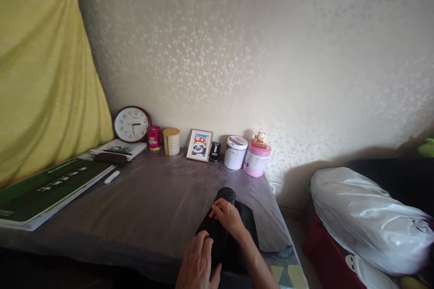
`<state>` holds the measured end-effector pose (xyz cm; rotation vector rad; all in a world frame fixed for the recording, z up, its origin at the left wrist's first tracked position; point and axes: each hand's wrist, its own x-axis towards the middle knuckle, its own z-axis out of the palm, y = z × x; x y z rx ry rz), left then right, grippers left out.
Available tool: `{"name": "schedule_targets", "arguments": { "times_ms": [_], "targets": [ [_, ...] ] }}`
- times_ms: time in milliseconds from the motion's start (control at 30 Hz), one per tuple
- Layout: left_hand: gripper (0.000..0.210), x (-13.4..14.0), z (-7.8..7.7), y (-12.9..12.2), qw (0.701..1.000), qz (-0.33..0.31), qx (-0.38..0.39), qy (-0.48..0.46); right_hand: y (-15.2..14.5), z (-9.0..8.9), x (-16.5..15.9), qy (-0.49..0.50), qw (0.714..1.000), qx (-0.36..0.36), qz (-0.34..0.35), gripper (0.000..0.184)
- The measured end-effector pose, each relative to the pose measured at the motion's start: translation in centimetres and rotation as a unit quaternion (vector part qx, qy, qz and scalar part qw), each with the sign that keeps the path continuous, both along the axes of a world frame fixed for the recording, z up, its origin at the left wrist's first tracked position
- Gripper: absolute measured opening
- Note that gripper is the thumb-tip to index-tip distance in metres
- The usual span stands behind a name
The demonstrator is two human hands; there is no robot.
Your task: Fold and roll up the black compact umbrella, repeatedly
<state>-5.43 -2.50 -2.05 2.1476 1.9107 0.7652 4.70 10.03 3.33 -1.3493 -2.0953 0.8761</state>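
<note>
A black cloth item (249,219), folded with a rounded, rolled-looking far end, lies on the near right part of the table; its exact kind is unclear. On top of it rests my right hand (226,216), its fingers curled in against the fabric just below the rolled end. My left hand (198,257) lies along the item's near left edge, thumb apart from the fingers and pressing the cloth. Part of the black cloth is hidden under both hands and the right forearm.
Along the wall stand a clock (132,124), a red tin (154,138), a yellow tin (171,142), a panda picture frame (200,145) and two tubs, one white-purple (235,152), one pink (257,159). A green board (50,185) lies left; a white bag (369,216) sits right.
</note>
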Motion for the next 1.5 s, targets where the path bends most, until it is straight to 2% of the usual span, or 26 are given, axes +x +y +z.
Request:
{"name": "schedule_targets", "arguments": {
  "times_ms": [100,233,367,433,567,767,933,1067,1133,1333,1400,1500],
  "targets": [
    [0.058,1.0,0.2,0.8,0.999,-0.034,-0.003,0.026,-0.6,0.1,-0.1,-0.007,0.999,0.021,0.028,0.019],
    [0.080,2.0,-1.8,1.5,0.999,-0.009,-0.017,0.048,-1.8,0.4,0.6,0.015,0.994,0.058,0.091,0.022],
    [0.083,2.0,-3.1,1.8,0.999,-0.017,-0.015,0.044,-2.7,0.2,2.2,0.054,0.988,0.095,0.112,0.022],
    [0.081,1.9,-3.2,1.9,0.998,-0.026,-0.029,0.042,-2.6,-0.4,2.9,0.060,0.982,0.130,0.120,0.023],
    [0.074,1.6,-2.9,2.0,0.997,-0.036,-0.053,0.043,-0.8,-2.2,3.7,0.008,0.966,0.219,0.140,0.026],
    [0.074,1.7,-2.1,1.9,0.995,-0.034,-0.091,0.035,2.7,-2.9,2.9,-0.040,0.970,0.221,0.096,0.030],
    [0.085,2.0,-1.5,2.2,0.984,-0.011,-0.165,0.062,5.2,-3.1,2.1,-0.039,0.977,0.202,0.059,0.029],
    [0.087,2.0,-1.5,2.1,0.991,-0.018,-0.127,0.042,7.0,-3.6,2.0,-0.042,0.980,0.195,0.012,0.029],
    [0.084,2.0,-1.2,1.9,0.989,-0.017,-0.144,0.019,7.5,-3.8,2.5,-0.046,0.980,0.189,-0.029,0.030],
    [0.080,1.8,0.9,0.9,0.987,-0.030,-0.143,-0.068,6.4,-4.3,7.2,-0.057,0.972,0.166,-0.155,0.036],
    [0.079,1.6,1.3,0.8,0.984,-0.030,-0.144,-0.103,5.5,-4.4,8.5,-0.057,0.970,0.174,-0.158,0.033],
    [0.078,1.3,1.2,0.8,0.979,-0.031,-0.134,-0.150,3.5,-4.3,9.2,-0.058,0.972,0.207,-0.096,0.028]
  ]
}}
